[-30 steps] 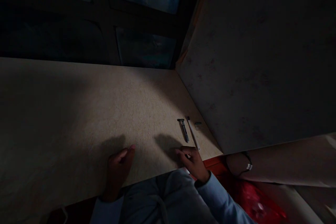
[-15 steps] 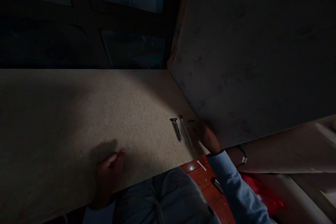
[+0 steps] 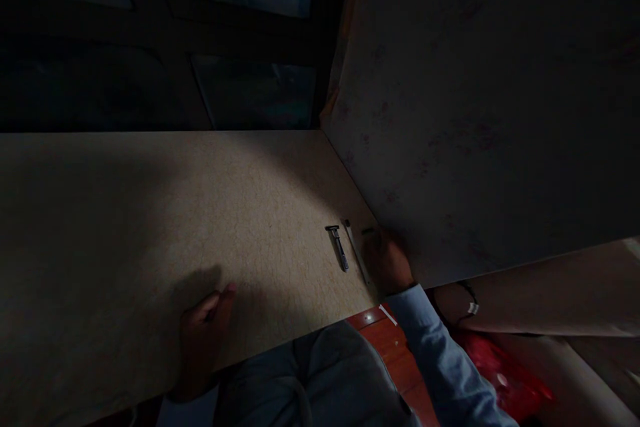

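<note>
A beige speckled board [image 3: 150, 227] lies flat in front of me in dim light. My left hand [image 3: 203, 337] rests on its near edge, fingers curled loosely, nothing in it. My right hand [image 3: 386, 260] reaches to the board's right side, next to an upright panel [image 3: 475, 113]. Its fingertips are at a small dark piece [image 3: 368, 231]; whether they grip it is too dark to tell. Just left of that hand lie a small dark T-headed tool [image 3: 338, 245] and a thin pale stick [image 3: 356, 250].
Dark glazed cabinet doors [image 3: 250, 87] stand behind the board. Below its near edge a red-brown floor [image 3: 395, 353] shows, with a small white strip [image 3: 386, 314] on it. A red bag [image 3: 505, 380] and pale boards [image 3: 540, 300] lie at the right.
My right hand left the board's near edge and moved right and forward to the small dark piece beside the upright panel. My left hand has stayed on the near edge.
</note>
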Demonstrator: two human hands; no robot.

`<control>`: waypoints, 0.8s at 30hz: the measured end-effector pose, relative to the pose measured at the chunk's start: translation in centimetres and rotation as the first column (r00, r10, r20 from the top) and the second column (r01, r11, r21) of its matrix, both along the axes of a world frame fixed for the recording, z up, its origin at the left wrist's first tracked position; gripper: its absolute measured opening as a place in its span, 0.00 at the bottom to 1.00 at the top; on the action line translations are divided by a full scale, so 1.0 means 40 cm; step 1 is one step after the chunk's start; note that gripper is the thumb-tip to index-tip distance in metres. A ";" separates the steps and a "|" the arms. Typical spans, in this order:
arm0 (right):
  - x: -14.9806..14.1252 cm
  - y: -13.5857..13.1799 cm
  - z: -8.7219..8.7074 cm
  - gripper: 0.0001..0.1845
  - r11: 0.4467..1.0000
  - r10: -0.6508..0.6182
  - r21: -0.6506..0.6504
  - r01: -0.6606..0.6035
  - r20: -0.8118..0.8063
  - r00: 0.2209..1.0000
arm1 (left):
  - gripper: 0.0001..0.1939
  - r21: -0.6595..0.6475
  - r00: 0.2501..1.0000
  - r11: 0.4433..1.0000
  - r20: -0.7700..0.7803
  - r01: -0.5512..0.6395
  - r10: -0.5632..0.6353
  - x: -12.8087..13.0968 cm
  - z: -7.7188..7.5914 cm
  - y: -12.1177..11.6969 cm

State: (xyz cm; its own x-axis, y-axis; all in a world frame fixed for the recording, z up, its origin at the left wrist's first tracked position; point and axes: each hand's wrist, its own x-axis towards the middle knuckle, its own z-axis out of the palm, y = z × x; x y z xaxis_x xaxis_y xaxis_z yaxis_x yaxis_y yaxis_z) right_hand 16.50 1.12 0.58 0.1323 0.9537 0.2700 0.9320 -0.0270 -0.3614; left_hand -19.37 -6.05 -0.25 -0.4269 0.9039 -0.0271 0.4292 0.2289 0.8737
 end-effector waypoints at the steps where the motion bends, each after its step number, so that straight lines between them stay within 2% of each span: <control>1: 0.002 -0.001 0.000 0.14 1.000 0.000 0.002 0.000 -0.012 1.000 | 0.25 -0.001 1.000 1.000 -0.009 -0.001 0.001 0.002 0.003 0.000; 6: 0.002 -0.011 0.005 0.23 0.996 0.048 0.087 -0.038 -0.118 0.992 | 0.25 0.008 1.000 1.000 -0.017 0.006 -0.005 0.007 0.007 -0.001; 10: -0.054 -0.042 0.025 0.26 0.993 0.091 0.101 -0.069 -0.233 0.968 | 0.25 0.043 1.000 0.999 -0.015 0.017 -0.016 0.006 -0.003 0.005; 14: -0.172 -0.085 0.042 0.27 0.974 0.227 0.090 -0.208 -0.352 0.908 | 0.25 0.086 0.999 0.996 -0.022 0.034 -0.032 0.012 -0.015 0.013; 17: -0.280 -0.101 0.042 0.25 0.949 0.304 0.060 -0.308 -0.423 0.853 | 0.25 0.157 1.000 0.988 0.029 -0.012 0.007 0.019 -0.015 0.014; 20: -0.391 -0.100 0.039 0.26 0.900 0.397 0.038 -0.435 -0.487 0.778 | 0.22 0.177 0.984 0.980 0.164 -0.094 0.065 0.021 -0.008 0.009; 24: -0.527 -0.091 0.043 0.25 0.840 0.487 0.050 -0.541 -0.511 0.709 | 0.17 0.186 0.902 0.966 0.422 -0.179 0.086 0.011 -0.002 -0.001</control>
State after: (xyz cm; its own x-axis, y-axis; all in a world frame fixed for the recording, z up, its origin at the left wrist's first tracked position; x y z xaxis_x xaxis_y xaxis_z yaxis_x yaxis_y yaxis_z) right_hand -4.57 -2.52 2.30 -0.2999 0.9301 0.2119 0.5112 0.3443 -0.7875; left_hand -18.93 -6.07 -0.32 -0.5368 0.8429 -0.0361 0.0041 0.0454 0.9990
